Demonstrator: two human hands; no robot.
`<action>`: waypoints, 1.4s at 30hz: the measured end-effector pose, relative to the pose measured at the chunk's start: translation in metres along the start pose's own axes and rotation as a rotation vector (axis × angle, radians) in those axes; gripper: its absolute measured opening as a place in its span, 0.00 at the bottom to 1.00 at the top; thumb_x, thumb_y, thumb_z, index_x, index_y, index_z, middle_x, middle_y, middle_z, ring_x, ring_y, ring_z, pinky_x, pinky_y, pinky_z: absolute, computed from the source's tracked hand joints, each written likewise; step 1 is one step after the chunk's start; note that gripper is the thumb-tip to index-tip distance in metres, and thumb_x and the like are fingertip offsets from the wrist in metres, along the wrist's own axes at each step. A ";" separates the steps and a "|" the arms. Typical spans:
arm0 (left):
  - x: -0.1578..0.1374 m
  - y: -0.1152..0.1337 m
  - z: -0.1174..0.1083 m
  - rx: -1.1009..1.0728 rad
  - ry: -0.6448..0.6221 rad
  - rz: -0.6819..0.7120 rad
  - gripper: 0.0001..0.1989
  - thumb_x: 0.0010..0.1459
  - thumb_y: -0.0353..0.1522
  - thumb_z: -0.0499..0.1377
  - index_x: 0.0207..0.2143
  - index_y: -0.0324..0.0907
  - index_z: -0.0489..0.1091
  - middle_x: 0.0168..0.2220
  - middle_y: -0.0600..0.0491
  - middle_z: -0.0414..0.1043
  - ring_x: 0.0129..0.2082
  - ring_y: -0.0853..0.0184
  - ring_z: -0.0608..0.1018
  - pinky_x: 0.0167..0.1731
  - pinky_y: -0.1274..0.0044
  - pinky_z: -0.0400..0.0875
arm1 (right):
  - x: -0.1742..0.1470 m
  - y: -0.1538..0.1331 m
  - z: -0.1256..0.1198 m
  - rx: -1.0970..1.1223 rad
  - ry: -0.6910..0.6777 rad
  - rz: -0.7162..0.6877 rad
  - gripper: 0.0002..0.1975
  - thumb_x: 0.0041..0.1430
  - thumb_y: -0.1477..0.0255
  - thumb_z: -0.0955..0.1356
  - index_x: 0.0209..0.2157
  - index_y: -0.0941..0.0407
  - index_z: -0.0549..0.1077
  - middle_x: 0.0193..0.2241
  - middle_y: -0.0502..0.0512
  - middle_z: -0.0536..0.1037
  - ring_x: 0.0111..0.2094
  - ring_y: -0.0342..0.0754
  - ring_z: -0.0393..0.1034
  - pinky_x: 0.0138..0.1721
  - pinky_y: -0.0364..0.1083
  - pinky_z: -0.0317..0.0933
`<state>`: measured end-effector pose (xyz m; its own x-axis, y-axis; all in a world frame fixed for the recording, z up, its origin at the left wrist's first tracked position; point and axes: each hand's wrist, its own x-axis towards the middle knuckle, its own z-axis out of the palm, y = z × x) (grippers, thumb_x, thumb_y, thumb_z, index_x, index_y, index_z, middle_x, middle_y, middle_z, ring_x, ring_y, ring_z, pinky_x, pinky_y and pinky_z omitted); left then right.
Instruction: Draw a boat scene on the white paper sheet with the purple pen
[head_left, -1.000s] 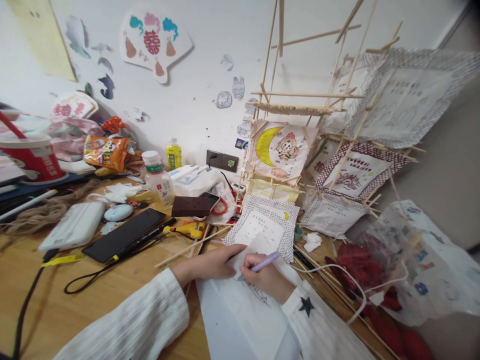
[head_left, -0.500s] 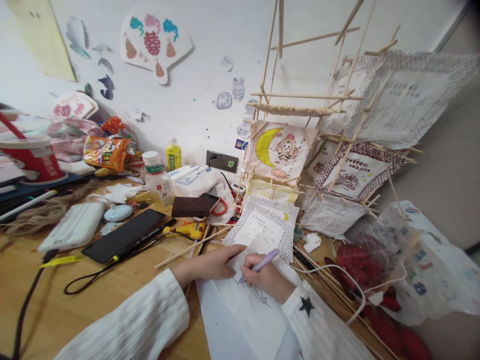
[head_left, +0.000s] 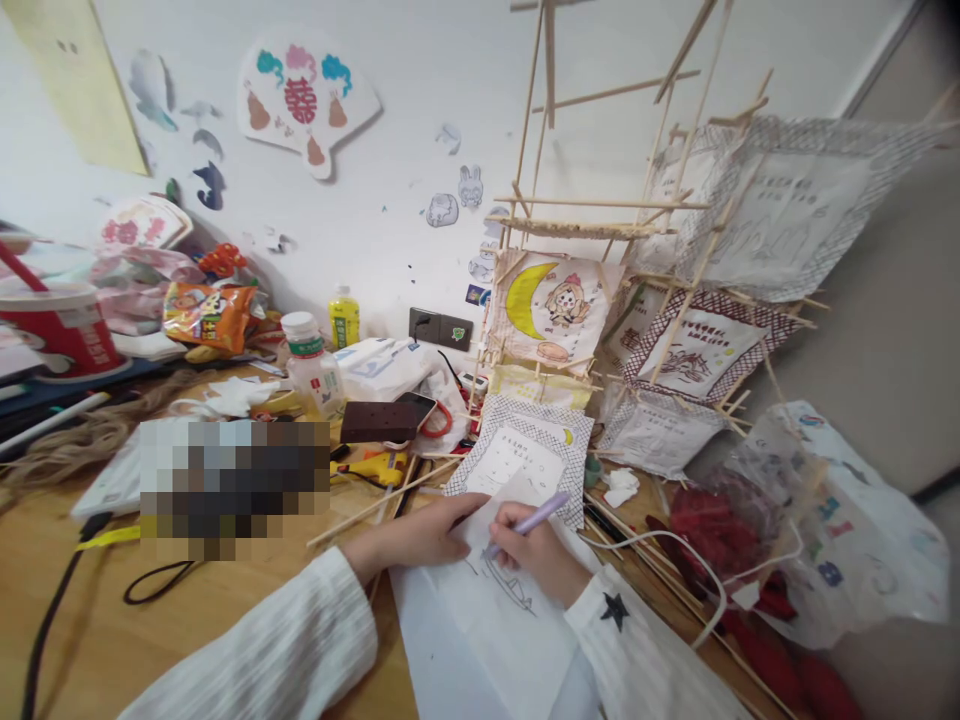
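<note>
My right hand (head_left: 529, 545) is closed around a light purple pen (head_left: 546, 510), its tip down on a thin white sheet of paper (head_left: 525, 640). Dark line drawing (head_left: 514, 588) shows on this sheet, just below the pen. My left hand (head_left: 424, 530) lies on the sheet's left side, thumb and fingers apart, holding nothing. The upper end of the sheet overlaps a drawn panel with a cross-hatched border (head_left: 574, 465), which bears writing and a yellow moon. More white paper (head_left: 431, 640) lies underneath.
A stick frame (head_left: 600, 203) with paper panels rises behind my hands. Left of it are a yellow glue gun (head_left: 382, 468), a dark brown box (head_left: 379, 422) and a bottle (head_left: 311, 370). Wooden sticks, a white cable (head_left: 697, 550) and plastic bags (head_left: 862, 540) lie right. A pixelated patch hides part of the table.
My right hand and pen have shifted slightly right and up on the sheet, uncovering more of the line drawing. My left hand stays in place. The view has tilted slightly.
</note>
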<state>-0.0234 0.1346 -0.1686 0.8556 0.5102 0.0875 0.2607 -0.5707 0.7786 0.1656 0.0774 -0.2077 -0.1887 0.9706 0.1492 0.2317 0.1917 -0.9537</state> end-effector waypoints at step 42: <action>0.004 -0.019 0.003 -0.483 0.330 -0.053 0.29 0.43 0.47 0.66 0.45 0.43 0.70 0.45 0.47 0.73 0.47 0.52 0.73 0.49 0.64 0.64 | -0.030 -0.008 -0.051 0.060 0.766 -0.122 0.17 0.56 0.60 0.66 0.42 0.57 0.66 0.38 0.58 0.72 0.39 0.53 0.68 0.40 0.47 0.63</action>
<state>-0.0230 0.1454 -0.1847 0.6421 0.7477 0.1693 0.0000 -0.2209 0.9753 0.2182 0.0546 -0.1907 0.5076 0.7771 0.3722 0.1959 0.3165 -0.9281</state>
